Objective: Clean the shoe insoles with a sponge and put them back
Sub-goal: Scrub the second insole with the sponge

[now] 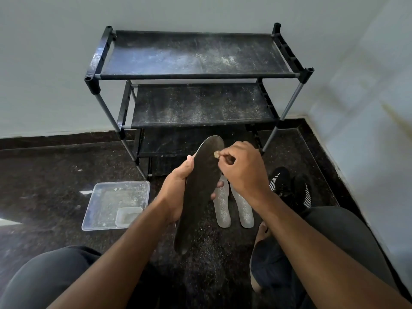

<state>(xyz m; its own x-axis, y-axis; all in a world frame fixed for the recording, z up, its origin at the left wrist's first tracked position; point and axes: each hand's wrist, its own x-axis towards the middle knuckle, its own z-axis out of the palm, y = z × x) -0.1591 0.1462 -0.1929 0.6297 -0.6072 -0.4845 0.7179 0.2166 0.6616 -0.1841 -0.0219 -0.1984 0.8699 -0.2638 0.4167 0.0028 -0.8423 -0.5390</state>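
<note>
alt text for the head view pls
A seated person's left hand holds a dark insole upright while the right hand rubs a small sponge piece on it. Two pale insoles and black shoes lie on the floor.

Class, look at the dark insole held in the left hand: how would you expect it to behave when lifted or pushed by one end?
The dark insole is thin and long, so it probably bends easily. The left hand holds it near mid-length, and it keeps its shape there, so perhaps semi-stiff. Likely light, since one hand supports it while the right hand rubs a small sponge on it.
</note>
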